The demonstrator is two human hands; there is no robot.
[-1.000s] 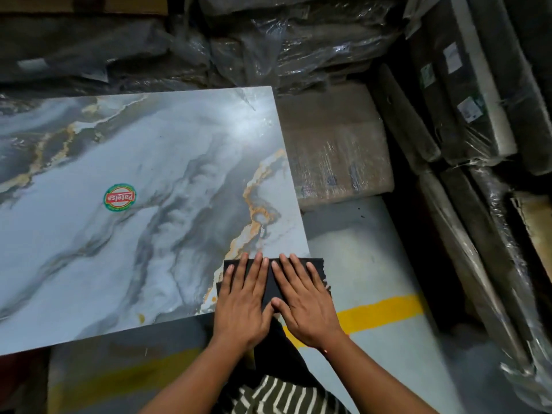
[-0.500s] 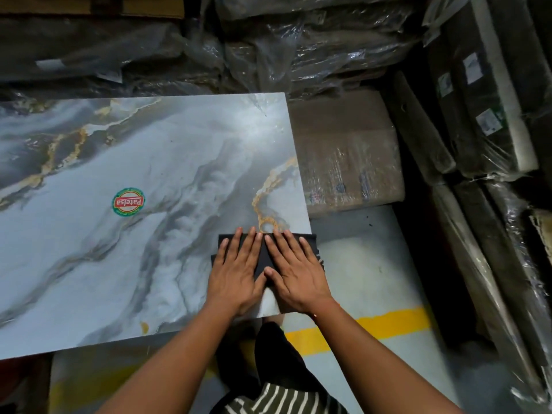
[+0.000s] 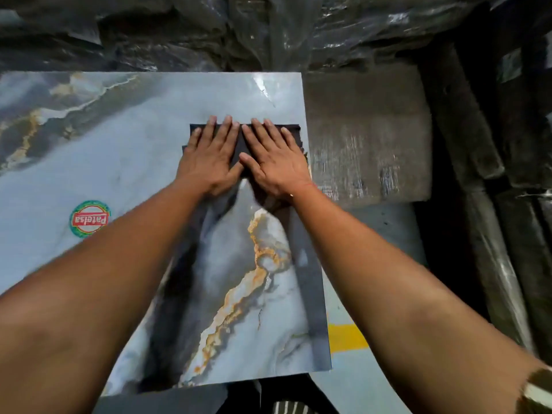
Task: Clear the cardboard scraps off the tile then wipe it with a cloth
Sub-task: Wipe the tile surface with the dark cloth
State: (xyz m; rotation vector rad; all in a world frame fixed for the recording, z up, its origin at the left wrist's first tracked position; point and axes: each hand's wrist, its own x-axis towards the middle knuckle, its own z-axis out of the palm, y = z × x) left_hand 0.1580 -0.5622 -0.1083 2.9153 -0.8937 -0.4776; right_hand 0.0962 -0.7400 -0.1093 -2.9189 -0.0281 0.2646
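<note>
Since the earlier frames your two hands have pushed the dark cloth [image 3: 243, 141] up the tile [image 3: 125, 138], from its near right corner to a spot close to the far right corner, and your arms now reach out much farther over the surface. Your fingers are straight and spread, lying flat on the cloth and pressing it down rather than curling round it; the fingertips reach its far edge. Your left hand [image 3: 209, 162] and right hand [image 3: 274, 162] sit side by side with the thumbs nearly touching in the middle, the cloth showing dark between and around them. That cloth lies flat on the tile, its right edge just beside the tile's right edge. The tile is glossy, grey-blue marble pattern with gold veins, and no cardboard scraps show on it. A round red and green sticker [image 3: 89, 219] sits on the tile to the left of your left forearm. Beyond the tile's right edge lies a brown wrapped package [image 3: 367, 138], and plastic-wrapped bundles [image 3: 239, 31] are stacked along the far side. A yellow floor stripe [image 3: 346, 337] shows near the tile's near right corner.
</note>
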